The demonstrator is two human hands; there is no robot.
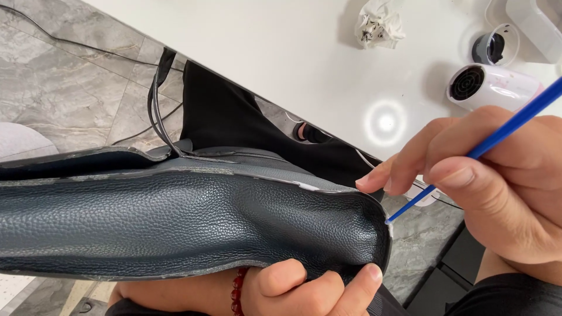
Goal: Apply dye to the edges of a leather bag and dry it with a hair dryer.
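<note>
Grey stone floor tiles [64,82] lay below a white desk [281,52] that carried a crumpled tissue [380,23] and a pale hair dryer [494,86]. On the lap, the left hand [293,289] clamped a dark leather bag [187,225] from beneath, while the right hand [497,181] pinched a thin blue swab stick [468,158], its tip touching the bag's edge seam. A slipped grip could probably smear the leather face.

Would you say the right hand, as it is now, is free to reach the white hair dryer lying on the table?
Probably yes: the right hand sits just below the hair dryer with nothing between them, though it holds a blue stick, so gripping would be awkward.
</note>
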